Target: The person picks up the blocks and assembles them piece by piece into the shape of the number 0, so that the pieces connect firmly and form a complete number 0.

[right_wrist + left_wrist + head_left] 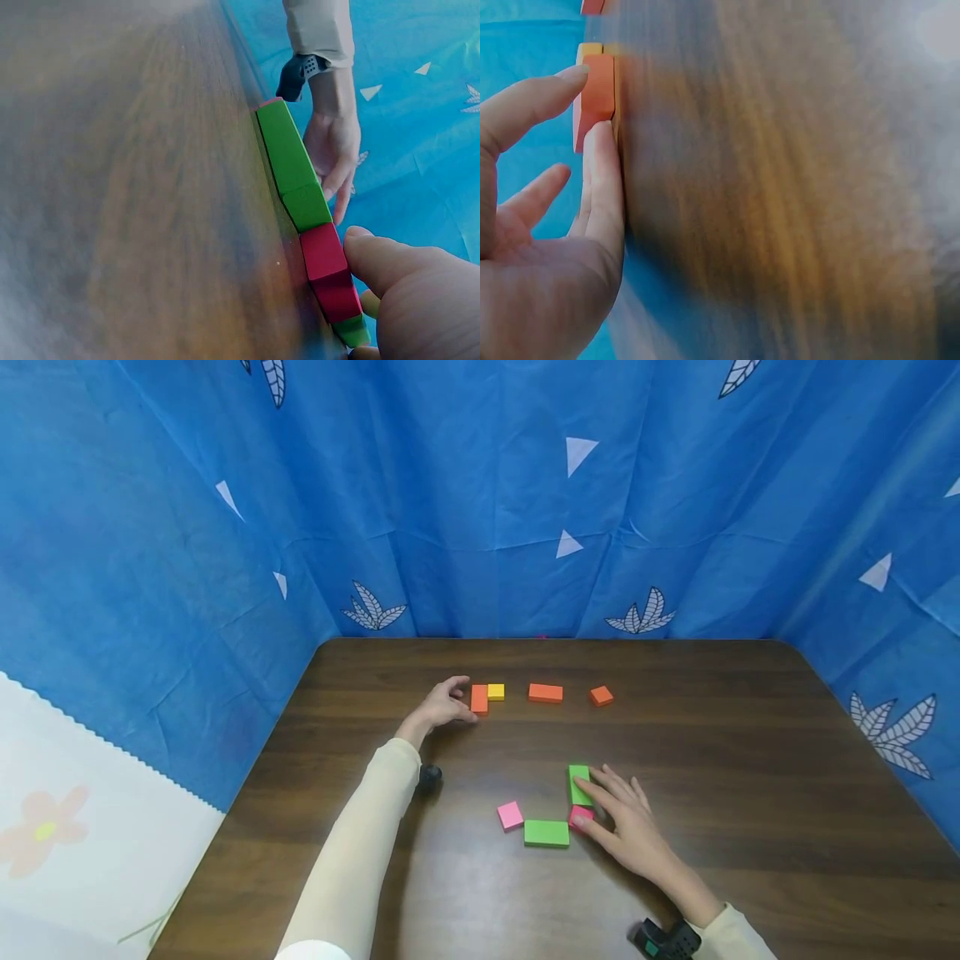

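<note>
My left hand [447, 703] is at an upright-lying orange rectangular block [479, 700], pinching it between thumb and forefinger at its far and near ends; the left wrist view shows fingertips on the same orange block [598, 86]. A small yellow block [497, 692] touches its right side. My right hand [630, 827] lies over a green rectangular block [577, 793] and a dark pink cube [582, 814], fingers extended, forefinger on the green one and thumb on the cube. Another green block [546, 833] sits beside the cube, with a pink square block [510, 816] left of it.
On the brown wooden table [712, 735], an orange rectangular block [545, 693] and a small orange block [602, 696] lie toward the back. A blue patterned curtain [480, 527] stands behind the table and along its sides.
</note>
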